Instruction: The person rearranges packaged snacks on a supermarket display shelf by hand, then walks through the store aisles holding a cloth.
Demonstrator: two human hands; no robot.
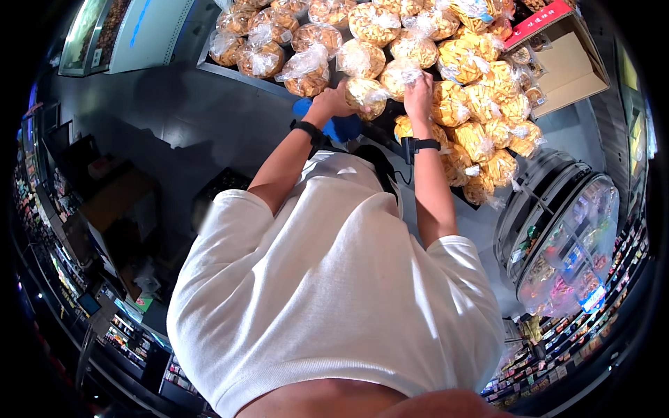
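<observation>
My left hand [337, 99] is curled against the left side of a clear plastic bag of pale yellow snacks [366, 97] at the front edge of the display. Its fingers are partly hidden behind the bag. Just to the right and a little farther off, my right hand [418, 97] has its fingers closed on the gathered plastic of another snack bag [398, 76]. Both bags sit among rows of similar round, knotted bags. Browner snacks fill the bags on the left [306, 73], and yellow strips fill those on the right [474, 104].
An open cardboard box [571, 66] with a red edge stands at the far right, small packs beside it. A round tiered rack [564, 244] with colourful packets is to my right. Blue round objects [341, 129] lie below my left hand. Glass-fronted bins [94, 35] stand far left.
</observation>
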